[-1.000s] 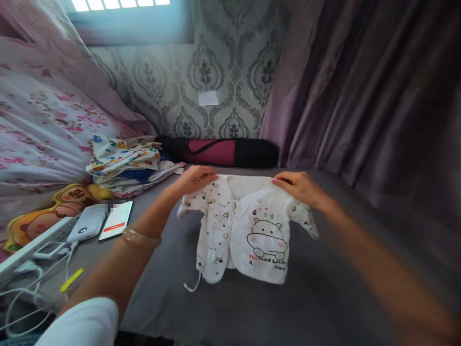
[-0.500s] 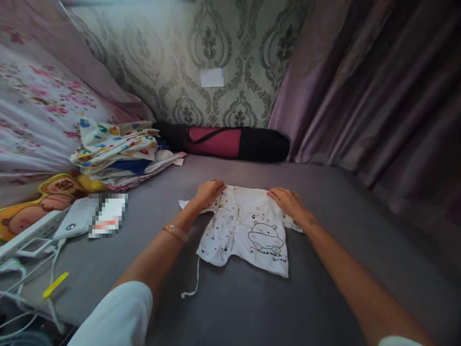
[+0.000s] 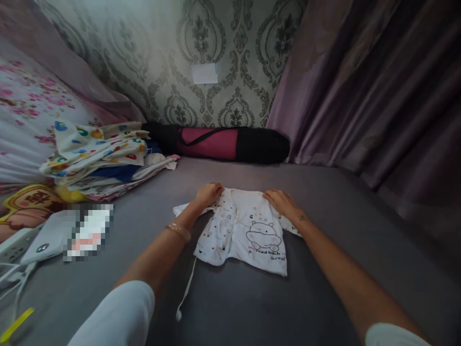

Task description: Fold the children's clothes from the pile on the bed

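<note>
A small white baby shirt (image 3: 237, 230) lies spread on the grey bed sheet, front side up. Its right half bears a hippo-like cartoon with lettering, its left half small scattered prints. One white tie string (image 3: 186, 293) trails from the lower left corner. At the left shoulder, my left hand (image 3: 209, 194) grips the cloth with fingers curled over the edge. My right hand (image 3: 283, 201) does the same at the right shoulder, its fingertips partly hidden behind the fabric. Both sleeves stick out beneath my wrists.
Folded clothes (image 3: 101, 151) are piled at the back left. A black and red long bag (image 3: 212, 143) lies along the patterned wall. On the left are a yellow cushion (image 3: 34, 204), a white power bank (image 3: 50, 238), a power strip (image 3: 12, 247) with cables and a yellow strip (image 3: 17, 325).
My view has shifted a little, so the left-hand items sit farther left and lower. Both hands keep hold of the shoulders; the tie string hangs straighter and reaches lower.
</note>
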`<state>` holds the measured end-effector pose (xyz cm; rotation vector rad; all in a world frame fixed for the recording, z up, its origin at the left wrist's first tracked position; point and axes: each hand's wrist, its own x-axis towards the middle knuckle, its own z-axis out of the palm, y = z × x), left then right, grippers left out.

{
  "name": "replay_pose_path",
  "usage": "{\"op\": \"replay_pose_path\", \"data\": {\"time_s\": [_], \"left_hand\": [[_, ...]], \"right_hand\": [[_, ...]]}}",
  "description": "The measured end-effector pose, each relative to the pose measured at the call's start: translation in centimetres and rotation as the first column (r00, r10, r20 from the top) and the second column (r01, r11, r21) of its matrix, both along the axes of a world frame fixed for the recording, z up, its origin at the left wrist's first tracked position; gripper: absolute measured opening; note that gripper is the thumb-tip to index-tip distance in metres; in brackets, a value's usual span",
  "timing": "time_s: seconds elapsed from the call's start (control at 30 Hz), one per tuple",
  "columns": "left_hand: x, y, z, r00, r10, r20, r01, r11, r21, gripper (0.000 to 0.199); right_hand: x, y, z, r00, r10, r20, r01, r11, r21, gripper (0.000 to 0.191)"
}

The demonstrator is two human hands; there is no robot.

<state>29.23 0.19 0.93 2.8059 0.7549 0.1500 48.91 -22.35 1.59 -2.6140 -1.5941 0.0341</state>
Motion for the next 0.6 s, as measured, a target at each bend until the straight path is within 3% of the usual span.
{"op": "replay_pose_path", "data": {"time_s": [0.3, 0.47, 0.6], "left_hand": [[2.7, 2.0, -0.6, 1.000, 0.022, 0.016, -0.022, 1.000, 0.020, 0.037], [3.4, 3.0, -1.7, 1.000, 0.023, -0.001, -0.023, 1.000, 0.011, 0.035], [3.3, 3.7, -2.1, 0.996, 0.085, 0.005, -0.084, 0.995, -0.055, 0.040]], "right_hand": [[2.3, 1.9, 0.1, 1.000, -0.012, 0.012, 0.012, 1.000, -0.009, 0.034], [3.1, 2.5, -1.1, 0.999, -0.042, -0.002, 0.042, 0.999, -0.005, 0.033], [4.0, 2.5, -2.2, 0.977, -0.104, -0.184, 0.126, 0.986, 0.109, 0.028]]}}
